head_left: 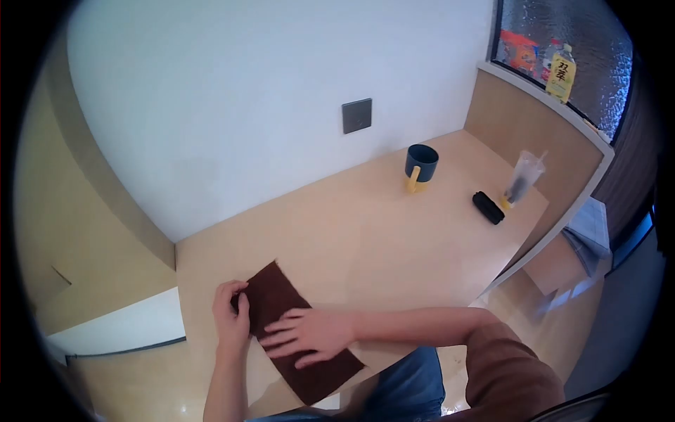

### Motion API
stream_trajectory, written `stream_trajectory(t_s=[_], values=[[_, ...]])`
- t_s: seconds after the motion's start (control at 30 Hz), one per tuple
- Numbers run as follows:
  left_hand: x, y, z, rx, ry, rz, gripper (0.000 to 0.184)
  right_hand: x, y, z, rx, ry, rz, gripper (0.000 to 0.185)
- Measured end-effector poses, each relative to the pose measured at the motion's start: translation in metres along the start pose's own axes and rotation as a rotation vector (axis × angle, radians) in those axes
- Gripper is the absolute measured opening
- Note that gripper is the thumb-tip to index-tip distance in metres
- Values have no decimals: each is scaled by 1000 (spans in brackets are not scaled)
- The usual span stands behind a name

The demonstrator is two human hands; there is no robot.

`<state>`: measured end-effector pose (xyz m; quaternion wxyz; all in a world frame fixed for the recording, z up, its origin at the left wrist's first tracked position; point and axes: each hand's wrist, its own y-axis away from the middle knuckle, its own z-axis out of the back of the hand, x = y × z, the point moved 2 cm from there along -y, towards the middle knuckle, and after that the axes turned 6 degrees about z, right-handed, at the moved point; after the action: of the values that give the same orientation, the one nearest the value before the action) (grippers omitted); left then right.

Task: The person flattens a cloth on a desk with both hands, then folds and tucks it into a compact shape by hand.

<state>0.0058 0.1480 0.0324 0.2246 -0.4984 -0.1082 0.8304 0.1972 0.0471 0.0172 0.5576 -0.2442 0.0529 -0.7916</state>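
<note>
1. Nearest the camera, blue jeans (411,380) were seen below the near edge of the worktop (373,264); a brown sleeve (513,369) was pushed up the right arm.
2. The right hand (313,334) lay palm down on a dark brown cloth (279,295), its fingers spread.
3. The left hand (230,316) was at the cloth's left corner, fingers curled and thumb close by; whether it pinched the fabric could not be told.
4. The cloth was laid out slantwise on the near left part of the worktop, one end close to the near edge.
5. A black oblong case (488,208) lay toward the right edge.
6. Just beside it, a clear cup (524,176) with a straw stood by the right edge.
7. A dark blue-green mug (422,165) with yellow base and handle stood upright near the far edge, toward the far right corner.
8. Beyond, a yellow-labelled bottle (561,76) stood on the partition (531,130).
</note>
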Motion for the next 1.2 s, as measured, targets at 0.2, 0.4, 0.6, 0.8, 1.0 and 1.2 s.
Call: stream_trajectory(t_s=[0.2,0.4,0.6,0.8,1.0,1.2], values=[[-2,1,-2,-8,12,36,18,-105,64,47,-242,387,-499,56],[-1,0,1,30,5,-55,16,-136,146,92,-349,650,-1070,58],[-2,-1,-1,47,2,-64,14,-52,31,46,-125,198,-369,59],[-2,-2,4,19,-4,-76,12,2,-17,-6,-41,-200,114,47],[-12,1,3,46,16,-57,11,-115,73,60,-398,168,-488,43],[0,4,-1,81,81,-12,12,-117,130,87,-335,595,-998,50]])
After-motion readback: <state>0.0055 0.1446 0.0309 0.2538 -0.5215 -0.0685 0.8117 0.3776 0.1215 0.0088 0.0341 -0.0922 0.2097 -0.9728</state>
